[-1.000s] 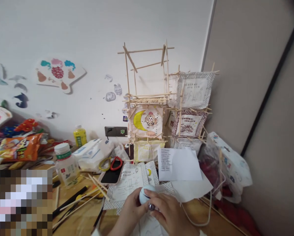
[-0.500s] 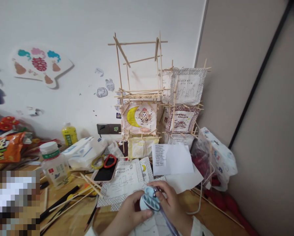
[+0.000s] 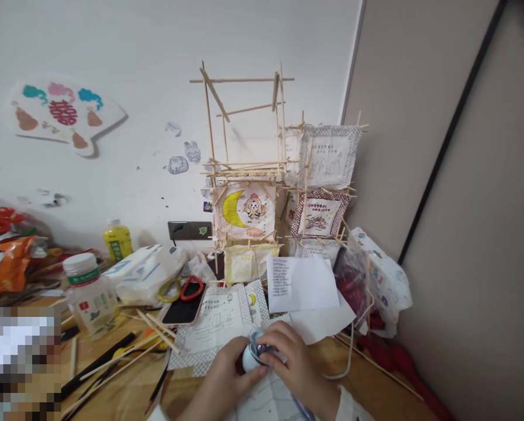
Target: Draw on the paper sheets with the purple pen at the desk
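My left hand (image 3: 224, 374) is closed around a small light blue rounded case (image 3: 250, 358), thumb along its near side. The case's lid (image 3: 257, 335) stands up at the far side. My right hand (image 3: 290, 356) pinches a shiny purple piece (image 3: 261, 349) at the case's opening, its fingers covering most of the inside. Below the right hand shows part of a slim lavender pen-like stick (image 3: 303, 407); its link to the purple piece is hidden. A drawn paper sheet (image 3: 262, 397) lies under both hands, and another drawing with a checked border (image 3: 216, 321) lies just beyond.
A wooden stick frame (image 3: 244, 169) with drawn panels stands at the back. Red-handled scissors (image 3: 192, 287) lie over a phone (image 3: 181, 311). Left are a bottle (image 3: 90, 298), loose sticks (image 3: 121, 356) and a pencil (image 3: 157, 389). White papers (image 3: 303, 286) and a plastic bag (image 3: 385, 280) sit right.
My right hand has moved left over the case, bringing the purple piece to its opening; the case's compartments are now mostly covered. The view has shifted slightly right.
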`<state>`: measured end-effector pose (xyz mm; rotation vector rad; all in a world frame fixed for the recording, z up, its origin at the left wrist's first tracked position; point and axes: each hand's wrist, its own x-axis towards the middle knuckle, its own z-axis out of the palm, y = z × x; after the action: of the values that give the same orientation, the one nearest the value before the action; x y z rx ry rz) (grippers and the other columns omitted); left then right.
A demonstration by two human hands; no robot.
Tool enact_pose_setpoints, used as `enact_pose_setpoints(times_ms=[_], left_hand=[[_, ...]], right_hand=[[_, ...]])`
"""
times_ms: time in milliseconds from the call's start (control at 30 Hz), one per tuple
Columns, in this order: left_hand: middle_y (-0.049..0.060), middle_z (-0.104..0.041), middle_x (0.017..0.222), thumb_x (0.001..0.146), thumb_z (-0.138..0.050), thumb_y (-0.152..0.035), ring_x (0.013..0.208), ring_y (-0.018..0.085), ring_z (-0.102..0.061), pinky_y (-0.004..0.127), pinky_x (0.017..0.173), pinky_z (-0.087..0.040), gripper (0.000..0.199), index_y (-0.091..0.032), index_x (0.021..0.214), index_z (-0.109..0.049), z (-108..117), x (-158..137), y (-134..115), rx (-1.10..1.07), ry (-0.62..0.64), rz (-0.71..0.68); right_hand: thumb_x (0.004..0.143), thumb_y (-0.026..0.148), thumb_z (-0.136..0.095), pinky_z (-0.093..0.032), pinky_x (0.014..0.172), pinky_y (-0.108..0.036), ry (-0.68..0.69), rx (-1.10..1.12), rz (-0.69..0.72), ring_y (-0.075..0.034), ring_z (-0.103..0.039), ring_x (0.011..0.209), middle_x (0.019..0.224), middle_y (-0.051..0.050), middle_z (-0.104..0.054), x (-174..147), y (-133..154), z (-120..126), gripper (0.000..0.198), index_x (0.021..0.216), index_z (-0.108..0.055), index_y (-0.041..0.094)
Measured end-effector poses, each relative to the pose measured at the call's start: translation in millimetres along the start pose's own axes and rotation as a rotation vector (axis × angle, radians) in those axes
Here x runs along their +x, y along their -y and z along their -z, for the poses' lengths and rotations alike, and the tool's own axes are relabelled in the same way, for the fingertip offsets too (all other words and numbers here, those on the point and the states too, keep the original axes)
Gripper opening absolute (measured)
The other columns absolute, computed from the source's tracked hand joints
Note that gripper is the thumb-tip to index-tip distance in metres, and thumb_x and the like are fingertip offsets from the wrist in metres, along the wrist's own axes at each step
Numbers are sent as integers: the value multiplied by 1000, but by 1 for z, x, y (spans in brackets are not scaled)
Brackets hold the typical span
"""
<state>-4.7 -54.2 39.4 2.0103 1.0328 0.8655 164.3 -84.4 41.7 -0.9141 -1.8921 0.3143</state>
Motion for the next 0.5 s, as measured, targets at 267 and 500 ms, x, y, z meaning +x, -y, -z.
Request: enact_pose_setpoints(times_ms=[267, 500], left_hand=[[9, -62, 78, 67, -55, -41, 74, 23, -52, 30, 69, -41, 33, -11, 81, -60, 9, -2, 1, -64, 96, -43], [7, -60, 79, 69, -58, -47, 72, 21, -52, 30, 65, -45, 40, -11, 86, -60, 7, -3, -4, -233, 183, -15]], right_hand=[[87, 20, -58, -47, 81, -32, 8, 22, 90, -19, -58, 91, 95, -5, -63, 4, 2, 4, 9, 88, -67, 23], [86, 15, -58, -47, 85, -32, -23, 59, 81, -18, -58, 94, 98, -4, -66, 1, 5, 2, 14, 95, -65, 24]])
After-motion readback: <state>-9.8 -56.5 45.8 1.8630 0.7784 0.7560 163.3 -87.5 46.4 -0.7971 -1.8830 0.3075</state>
